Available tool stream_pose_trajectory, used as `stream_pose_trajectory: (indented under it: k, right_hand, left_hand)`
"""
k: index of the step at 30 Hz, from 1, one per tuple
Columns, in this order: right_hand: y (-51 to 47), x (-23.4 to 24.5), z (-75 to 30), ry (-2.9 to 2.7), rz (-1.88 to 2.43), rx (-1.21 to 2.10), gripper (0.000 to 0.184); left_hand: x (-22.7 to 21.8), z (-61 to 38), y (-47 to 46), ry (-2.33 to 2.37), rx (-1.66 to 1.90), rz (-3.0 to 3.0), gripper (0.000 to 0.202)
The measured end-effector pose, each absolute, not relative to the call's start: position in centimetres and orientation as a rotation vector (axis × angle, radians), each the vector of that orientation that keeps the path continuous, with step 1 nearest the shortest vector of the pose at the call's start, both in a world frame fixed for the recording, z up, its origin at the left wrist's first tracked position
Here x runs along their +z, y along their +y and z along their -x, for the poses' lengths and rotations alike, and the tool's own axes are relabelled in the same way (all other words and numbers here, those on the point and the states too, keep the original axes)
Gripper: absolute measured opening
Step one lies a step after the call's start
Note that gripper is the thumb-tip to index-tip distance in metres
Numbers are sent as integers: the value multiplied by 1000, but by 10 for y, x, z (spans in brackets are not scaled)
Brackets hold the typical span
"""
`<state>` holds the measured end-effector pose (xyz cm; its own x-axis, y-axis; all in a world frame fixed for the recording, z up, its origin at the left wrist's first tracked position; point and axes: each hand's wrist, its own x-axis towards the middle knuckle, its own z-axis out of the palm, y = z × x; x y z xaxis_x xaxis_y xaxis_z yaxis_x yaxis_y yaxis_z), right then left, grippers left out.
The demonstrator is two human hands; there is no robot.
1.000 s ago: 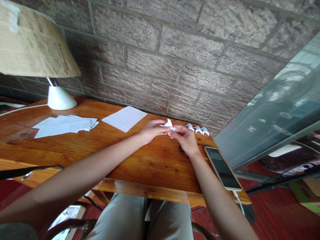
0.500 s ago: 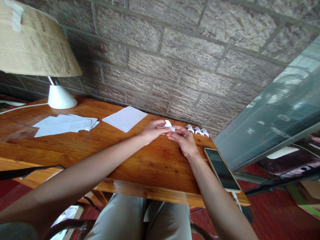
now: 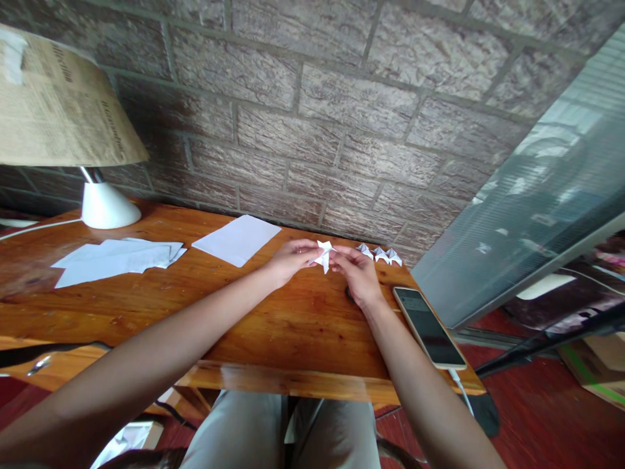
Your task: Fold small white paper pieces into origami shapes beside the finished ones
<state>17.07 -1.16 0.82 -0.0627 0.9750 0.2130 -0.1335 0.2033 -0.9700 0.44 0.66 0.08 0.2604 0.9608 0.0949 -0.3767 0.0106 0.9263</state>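
A small white folded paper figure (image 3: 324, 255) hangs between my two hands, just above the far part of the wooden table (image 3: 146, 312). My left hand (image 3: 290, 258) pinches its left side with the fingertips closed. My right hand (image 3: 355, 270) pinches its right side, fingers curled. Just right of my right hand, three small folded paper figures (image 3: 379, 253) stand in a row near the table's back edge.
A square white sheet (image 3: 237, 238) lies left of my hands, and a spread of white sheets (image 3: 114, 258) lies farther left. A lamp with a newspaper shade (image 3: 58, 111) stands at the back left. A phone (image 3: 428, 326) with a cable lies at the table's right edge. A brick wall rises behind.
The folded paper has turned between my fingers and now points downward, lifted slightly off the table. The view has tilted a little; both hands stay in the same place.
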Motion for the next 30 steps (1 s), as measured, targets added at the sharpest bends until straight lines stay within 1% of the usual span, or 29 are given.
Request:
stream_pose_trajectory:
  k: [5,11,17,23,27,30]
  right_hand:
    - [-12,8,-171,-1312,940,1153,26]
    - [-10,9,-174,-1380,942,985,22]
    - [-13,10,-174,-1497,937,851,28]
    - [-14,7,-175,-1635,928,714,31]
    - [-14,8,-177,-1634,907,699,32]
    - [-14,11,-177,-1562,890,778,31]
  left_hand:
    - [0,-5,5,697,1240,-1072,37]
    - [-2,-9,3,680,1237,-1115,35]
    - [0,-11,1,665,1250,-1097,35]
    - [4,-11,-2,684,1202,-1146,31]
    - [4,-12,-1,670,1200,-1147,31]
    - [4,-12,-1,652,1188,-1143,31]
